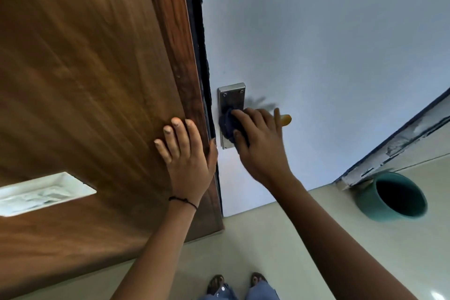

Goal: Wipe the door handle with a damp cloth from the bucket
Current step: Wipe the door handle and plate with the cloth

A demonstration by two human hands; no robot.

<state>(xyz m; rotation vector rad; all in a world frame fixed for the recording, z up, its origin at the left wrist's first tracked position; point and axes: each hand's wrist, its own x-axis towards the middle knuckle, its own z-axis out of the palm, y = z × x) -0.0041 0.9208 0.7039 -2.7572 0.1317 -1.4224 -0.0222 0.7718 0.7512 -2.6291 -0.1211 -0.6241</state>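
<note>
The left hand (185, 153) lies flat and open on the brown wooden door (85, 80), fingers spread, holding nothing; its thumb hooks round the door's edge (194, 68), just left of the grip. If the door swings while that thumb sits in the gap beside the pale blue panel (328, 44), it could be pinched.

The right hand (258, 143) makes the grip: fingers and thumb closed around a dark blue cloth (225, 124), pressing it against the metal plate (231, 95) of the door handle. The handle's lever is mostly hidden under the grip; only its amber tip (285, 120) pokes out to the right of the knuckles. Judging from this, the wipe covers the base well but may miss the tip and the underside, since the cloth is bunched at the left of the grip. Pressing down hard could work the lever and free the latch, letting the door move under the bracing hand. A dripping cloth could also wet the floor (292, 238) below the grip, near the person's sandalled feet (216, 282).

The green bucket (392, 197) stands on the floor well right of and below the grip, near the wall's foot.

No brand, label or writing can be read anywhere; the plate shows only two screws.
</note>
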